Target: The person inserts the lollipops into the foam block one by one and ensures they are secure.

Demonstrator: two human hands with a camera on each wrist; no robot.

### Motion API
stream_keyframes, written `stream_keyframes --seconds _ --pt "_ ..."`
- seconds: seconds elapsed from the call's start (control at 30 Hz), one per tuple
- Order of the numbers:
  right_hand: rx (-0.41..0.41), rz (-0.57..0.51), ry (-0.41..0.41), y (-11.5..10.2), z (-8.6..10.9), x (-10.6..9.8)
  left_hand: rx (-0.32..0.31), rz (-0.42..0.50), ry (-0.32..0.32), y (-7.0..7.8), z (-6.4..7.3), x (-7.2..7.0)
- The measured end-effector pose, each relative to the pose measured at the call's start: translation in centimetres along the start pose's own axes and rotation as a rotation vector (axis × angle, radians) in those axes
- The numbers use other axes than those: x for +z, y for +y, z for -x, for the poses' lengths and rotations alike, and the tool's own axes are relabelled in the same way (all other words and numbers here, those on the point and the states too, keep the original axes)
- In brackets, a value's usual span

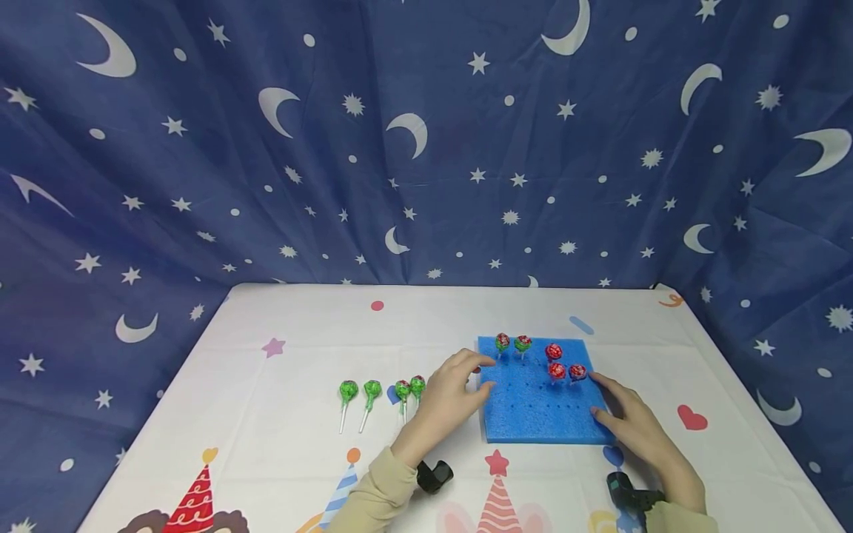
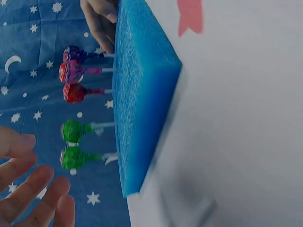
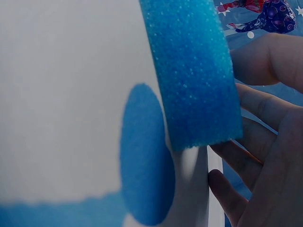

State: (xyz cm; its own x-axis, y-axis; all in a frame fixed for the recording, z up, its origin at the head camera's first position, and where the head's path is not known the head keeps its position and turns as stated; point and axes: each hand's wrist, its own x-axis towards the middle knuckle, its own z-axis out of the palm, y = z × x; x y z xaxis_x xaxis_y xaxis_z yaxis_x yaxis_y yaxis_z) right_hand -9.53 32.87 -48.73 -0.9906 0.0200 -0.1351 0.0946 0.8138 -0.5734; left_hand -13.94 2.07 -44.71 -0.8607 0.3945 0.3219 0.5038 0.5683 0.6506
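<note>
A blue foam board [image 1: 546,426] lies flat on the table, dotted with small holes. Two green-wrapped lollipops [image 1: 523,343] stand upright by their sticks near its far left corner. Toward the far right stand three more, a red lollipop [image 1: 553,352] among them; a purple-wrapped lollipop [image 2: 75,55] shows in the left wrist view. My left hand [image 1: 445,400] hovers by the board's left edge, thumb and fingers apart, holding nothing. At the right edge, my right hand [image 1: 629,423] rests with spread fingers against the foam's side.
Several green lollipops [image 1: 349,391] lie on the table left of my left hand, sticks toward me, one partly behind that hand. A white cloth [image 1: 286,414] with party prints covers the table. Behind it hangs a dark blue curtain [image 1: 426,185] with moons and stars.
</note>
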Motion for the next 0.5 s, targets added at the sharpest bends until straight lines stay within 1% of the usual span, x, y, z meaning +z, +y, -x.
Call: stream_keyframes --seconds 0.13,0.23,0.37,0.5 --pt "0.005 0.005 -0.004 0.0 0.0 0.0 -0.040 -0.012 0.046 -0.7 0.8 -0.8" --pt "0.006 0.007 -0.007 0.0 0.0 0.0 -0.073 -0.019 0.068 -1.3 1.4 -1.4" --pt "0.009 0.006 -0.010 0.0 0.0 0.0 -0.096 -0.022 0.097 -2.1 2.3 -2.3" --pt "0.009 0.005 -0.012 -0.1 0.0 0.0 -0.124 -0.028 0.128 -2.8 3.3 -3.5"
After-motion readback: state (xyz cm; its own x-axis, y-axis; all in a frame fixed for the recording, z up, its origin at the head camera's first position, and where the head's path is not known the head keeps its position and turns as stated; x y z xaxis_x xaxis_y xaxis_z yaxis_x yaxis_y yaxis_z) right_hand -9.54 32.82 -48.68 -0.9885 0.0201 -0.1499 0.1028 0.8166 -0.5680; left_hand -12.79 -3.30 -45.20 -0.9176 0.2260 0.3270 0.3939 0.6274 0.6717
